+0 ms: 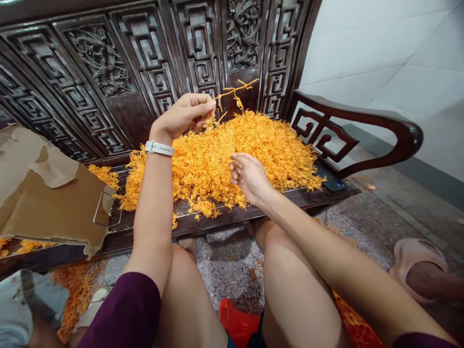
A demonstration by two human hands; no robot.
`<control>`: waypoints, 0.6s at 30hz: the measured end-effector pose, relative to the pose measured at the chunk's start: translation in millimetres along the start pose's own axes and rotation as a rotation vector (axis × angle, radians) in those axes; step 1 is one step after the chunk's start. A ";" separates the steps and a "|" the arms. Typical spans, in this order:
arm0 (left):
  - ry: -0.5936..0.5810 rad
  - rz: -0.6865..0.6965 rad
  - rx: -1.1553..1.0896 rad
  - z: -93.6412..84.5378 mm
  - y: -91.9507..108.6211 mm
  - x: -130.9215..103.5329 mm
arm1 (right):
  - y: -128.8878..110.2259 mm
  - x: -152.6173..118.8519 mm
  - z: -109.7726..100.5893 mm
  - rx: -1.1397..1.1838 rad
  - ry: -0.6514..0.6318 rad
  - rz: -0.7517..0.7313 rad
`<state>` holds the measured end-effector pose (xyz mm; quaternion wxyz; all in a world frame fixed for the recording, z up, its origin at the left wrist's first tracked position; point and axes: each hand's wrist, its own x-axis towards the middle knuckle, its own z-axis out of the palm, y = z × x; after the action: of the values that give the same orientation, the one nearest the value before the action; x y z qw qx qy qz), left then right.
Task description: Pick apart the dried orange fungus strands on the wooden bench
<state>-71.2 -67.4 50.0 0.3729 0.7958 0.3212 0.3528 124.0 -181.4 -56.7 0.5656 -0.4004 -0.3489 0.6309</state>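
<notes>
A big heap of small orange branching pieces (268, 145) covers the seat of a dark carved wooden bench (217, 220). Above the heap's left part, my left hand (190, 113), with a pale watch strap on its wrist, pinches a thin orange branched strand (234, 90) that sticks out to the right. Lower and to the right, my right hand (248, 176) is over the front of the heap. Its fingers are curled together, and what they hold, if anything, is too small to make out.
A torn cardboard box (54, 208) and a wire handle stand on the left of the bench. The curved armrest (362, 121) rises at the right, near a dark phone (333, 183). Other people's feet, a red stool (237, 321) and orange scraps (78, 295) are below.
</notes>
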 end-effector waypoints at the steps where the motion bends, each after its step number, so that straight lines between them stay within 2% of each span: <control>1: 0.011 -0.015 0.014 -0.1 0.0 -0.3 | -0.7 0.3 -0.7 0.004 -0.006 0.011; 11: 0.032 -0.023 0.044 0.2 -2.3 0.0 | -4.3 -0.4 -2.1 -0.025 -0.032 -0.012; 18: 0.078 -0.008 0.007 -5.8 -4.1 -2.8 | -1.5 1.1 1.7 -0.023 -0.051 0.022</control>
<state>-78.4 -65.4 48.5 0.3586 0.7815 0.3398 0.3810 123.1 -180.2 -54.7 0.5447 -0.3946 -0.3661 0.6431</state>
